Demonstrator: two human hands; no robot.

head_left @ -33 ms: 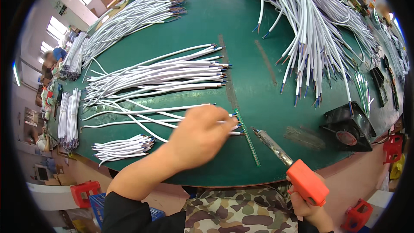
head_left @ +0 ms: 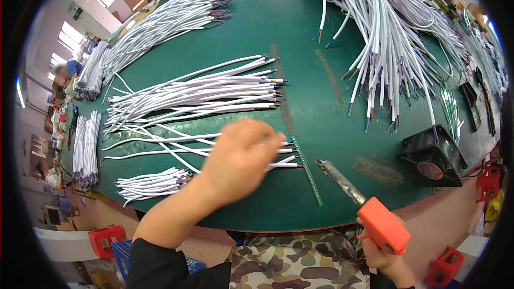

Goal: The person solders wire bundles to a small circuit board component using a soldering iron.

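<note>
My right hand (head_left: 381, 254) is closed round the red handle of a soldering iron (head_left: 381, 225). Its metal tip points up and left, just right of a narrow green circuit strip (head_left: 308, 174) on the table. Over several white cables (head_left: 289, 151), whose stripped ends meet the strip's left side, is my left hand (head_left: 238, 160). Its fingers are curled in; what they hold, if anything, is hidden. Behind it lies a larger row of white cables (head_left: 198, 93) with bare ends to the right. A short cable bundle (head_left: 152, 184) rests left of my left forearm.
A big heap of white cables (head_left: 385, 48) covers the far right of the green table (head_left: 257, 27). A black fan (head_left: 435, 156) stands at the right edge. More cable bundles (head_left: 85, 144) lie at the left. People sit across the table. Red stools (head_left: 445, 265) stand on the floor.
My left hand has shifted slightly left and up, uncovering more of the cable ends by the strip. The soldering iron has barely moved.
</note>
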